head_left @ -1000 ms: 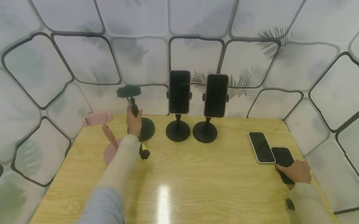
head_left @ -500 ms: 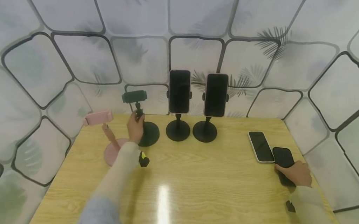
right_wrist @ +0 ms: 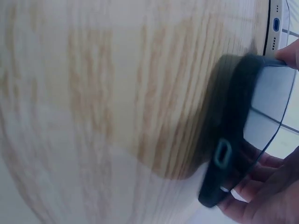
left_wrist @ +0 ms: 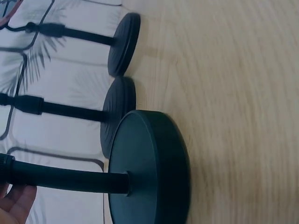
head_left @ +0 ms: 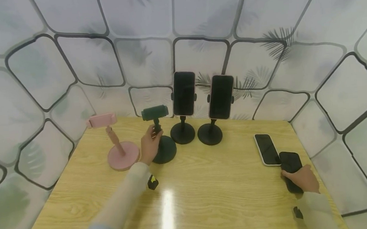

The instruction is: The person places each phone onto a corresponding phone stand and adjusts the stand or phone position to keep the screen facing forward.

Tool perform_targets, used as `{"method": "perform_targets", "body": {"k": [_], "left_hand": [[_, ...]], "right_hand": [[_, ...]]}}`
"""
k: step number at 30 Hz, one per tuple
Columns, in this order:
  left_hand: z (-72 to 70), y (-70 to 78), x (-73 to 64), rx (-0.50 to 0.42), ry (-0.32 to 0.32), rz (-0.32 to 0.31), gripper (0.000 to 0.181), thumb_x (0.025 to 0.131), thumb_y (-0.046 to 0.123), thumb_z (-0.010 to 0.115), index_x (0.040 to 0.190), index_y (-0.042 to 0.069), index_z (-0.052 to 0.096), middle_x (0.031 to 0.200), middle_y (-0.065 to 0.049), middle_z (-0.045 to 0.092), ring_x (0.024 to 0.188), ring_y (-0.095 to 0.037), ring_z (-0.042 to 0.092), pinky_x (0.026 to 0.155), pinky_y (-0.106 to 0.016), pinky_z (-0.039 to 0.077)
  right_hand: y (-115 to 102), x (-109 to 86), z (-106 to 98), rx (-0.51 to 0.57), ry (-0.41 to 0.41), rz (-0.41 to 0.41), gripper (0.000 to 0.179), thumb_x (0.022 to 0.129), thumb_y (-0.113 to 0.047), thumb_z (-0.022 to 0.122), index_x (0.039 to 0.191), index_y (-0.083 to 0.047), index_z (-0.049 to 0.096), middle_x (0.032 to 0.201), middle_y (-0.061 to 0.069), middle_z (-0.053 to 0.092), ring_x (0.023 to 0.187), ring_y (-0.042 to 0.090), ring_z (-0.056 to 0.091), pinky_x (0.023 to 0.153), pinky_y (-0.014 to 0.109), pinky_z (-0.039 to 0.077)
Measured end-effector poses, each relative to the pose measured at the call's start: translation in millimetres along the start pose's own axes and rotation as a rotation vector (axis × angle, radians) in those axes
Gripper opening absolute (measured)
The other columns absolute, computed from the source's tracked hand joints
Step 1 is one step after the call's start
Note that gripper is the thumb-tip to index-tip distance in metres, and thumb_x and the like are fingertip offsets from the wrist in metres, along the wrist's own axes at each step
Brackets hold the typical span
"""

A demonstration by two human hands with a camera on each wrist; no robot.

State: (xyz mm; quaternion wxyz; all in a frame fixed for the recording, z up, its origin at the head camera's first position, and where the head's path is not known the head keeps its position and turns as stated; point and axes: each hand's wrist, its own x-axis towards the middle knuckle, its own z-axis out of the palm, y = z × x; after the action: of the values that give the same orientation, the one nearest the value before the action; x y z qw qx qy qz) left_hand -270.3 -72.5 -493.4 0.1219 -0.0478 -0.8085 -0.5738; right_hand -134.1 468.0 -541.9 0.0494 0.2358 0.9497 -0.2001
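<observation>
My left hand [head_left: 150, 146] grips the stem of a dark green phone stand [head_left: 167, 150], whose holder bears no phone. The left wrist view shows the stand's thick round base [left_wrist: 170, 163] by the tabletop, with fingertips [left_wrist: 21, 205] against the stem. At the table's right, my right hand [head_left: 305, 178] holds a black phone [head_left: 291, 161] by its edges, thumb on one side and fingers on the other. In the right wrist view, the phone's near end [right_wrist: 229, 135] tilts up over its shadow. Beside it lies a white-edged phone [head_left: 266, 149].
A pink phone stand [head_left: 128, 156] stands left of the green one. Two black stands, their bases [head_left: 183, 138] close together, hold upright phones [head_left: 184, 93] at the back. A patterned curtain [head_left: 201, 9] encloses the wooden table [head_left: 215, 187].
My left hand has brought the green stand rightward and toward me, near the first black stand. My right hand has shifted the black phone slightly toward me.
</observation>
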Motion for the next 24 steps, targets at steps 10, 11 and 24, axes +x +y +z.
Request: {"method": "perform_targets", "body": {"k": [10,11,24], "left_hand": [[20.9,11.9,-23.8,-0.020,-0.100,0.101,0.027,0.089,0.010,0.063,0.115,0.004,0.058,0.113,-0.020,0.065,0.103,-0.035,0.065,0.086,-0.039,0.056],[22.5,13.1,-25.7,-0.017,-0.117,0.107,0.027,0.089,0.011,0.063,0.114,0.005,0.058,0.113,-0.019,0.066,0.103,-0.034,0.066,0.086,-0.037,0.056],[45.2,23.7,-43.7,0.019,-0.288,0.280,0.029,0.085,0.011,0.067,0.111,0.000,0.058,0.109,-0.018,0.068,0.095,-0.028,0.069,0.080,-0.025,0.058]], "right_hand": [[-5,-1.9,-2,0.033,-0.097,0.009,0.100,0.080,-0.048,0.063,0.120,0.033,0.019,0.107,0.052,0.040,0.093,0.060,0.051,0.075,0.060,0.049],[-7,-2.2,-2,0.027,-0.106,0.016,0.101,0.080,-0.049,0.062,0.120,0.033,0.018,0.108,0.053,0.039,0.094,0.061,0.050,0.076,0.061,0.048],[-11,-2.1,-3,-0.035,-0.174,0.069,0.110,0.079,-0.058,0.058,0.123,0.033,0.013,0.113,0.055,0.033,0.101,0.064,0.044,0.079,0.066,0.045]]}}
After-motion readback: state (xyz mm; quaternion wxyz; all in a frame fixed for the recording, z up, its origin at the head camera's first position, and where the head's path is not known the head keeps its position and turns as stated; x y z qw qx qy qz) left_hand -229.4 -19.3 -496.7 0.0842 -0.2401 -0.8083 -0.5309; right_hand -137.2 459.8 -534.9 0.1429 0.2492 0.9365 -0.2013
